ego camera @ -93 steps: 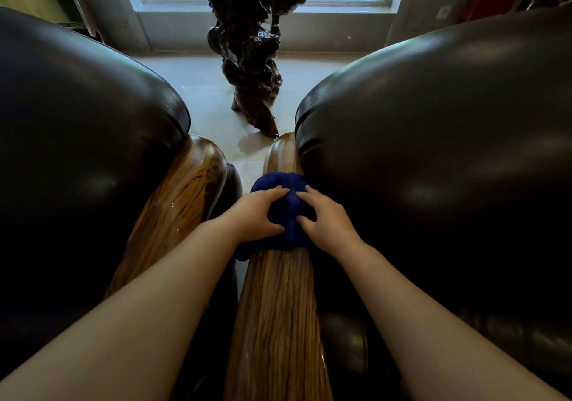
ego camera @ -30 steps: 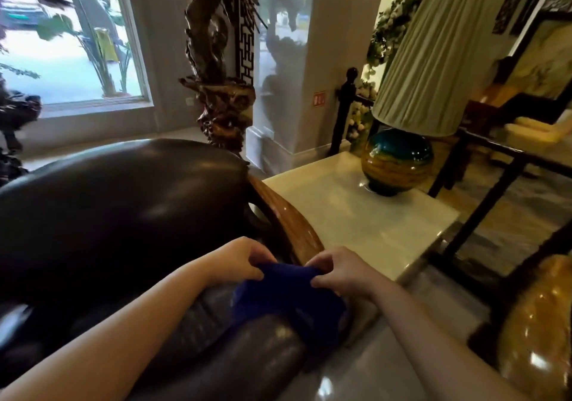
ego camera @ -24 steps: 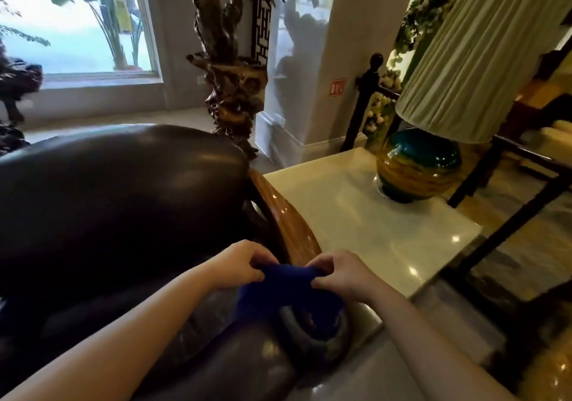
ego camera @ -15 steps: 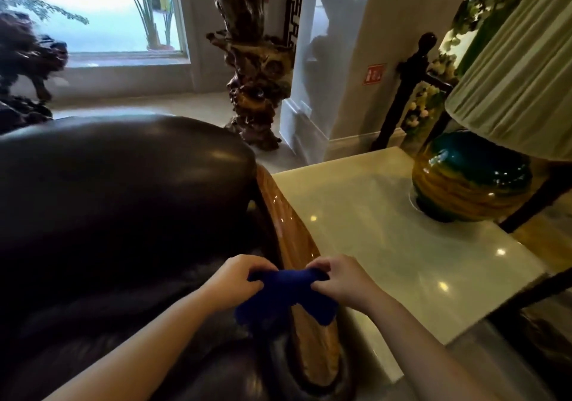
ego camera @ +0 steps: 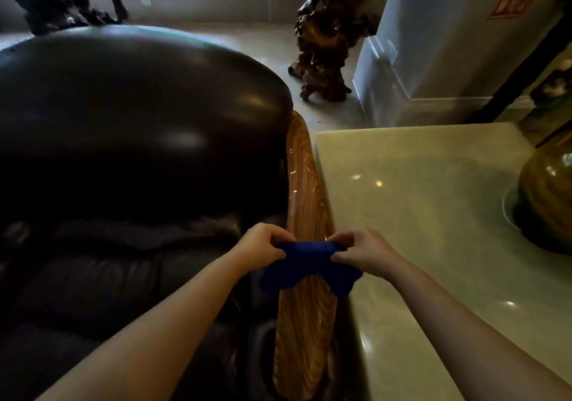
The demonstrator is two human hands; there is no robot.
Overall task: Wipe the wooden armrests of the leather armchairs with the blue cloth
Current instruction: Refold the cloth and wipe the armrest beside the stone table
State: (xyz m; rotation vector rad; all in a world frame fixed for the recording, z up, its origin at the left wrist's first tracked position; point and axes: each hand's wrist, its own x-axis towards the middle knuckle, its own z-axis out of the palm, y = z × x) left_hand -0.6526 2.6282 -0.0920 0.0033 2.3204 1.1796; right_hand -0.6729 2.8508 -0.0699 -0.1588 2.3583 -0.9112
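A dark leather armchair [ego camera: 133, 128] fills the left of the head view. Its glossy striped wooden armrest [ego camera: 305, 190] runs along its right side, from the chair back down to the bottom of the frame. The blue cloth [ego camera: 309, 266] is stretched across the armrest about midway along it, its ends drooping on both sides. My left hand [ego camera: 263, 250] pinches the cloth's left end and my right hand [ego camera: 360, 250] pinches its right end. Both hands sit just above the wood.
A pale stone side table [ego camera: 433, 215] stands tight against the armrest's right side, with a round glazed lamp base [ego camera: 548, 202] at its far right. A carved dark wood sculpture [ego camera: 325, 35] and a white pillar [ego camera: 448, 38] stand on the floor behind.
My view has tipped down and closer over the right armrest. Both hands have carried the blue cloth onto the wood and pulled it out flat across it.
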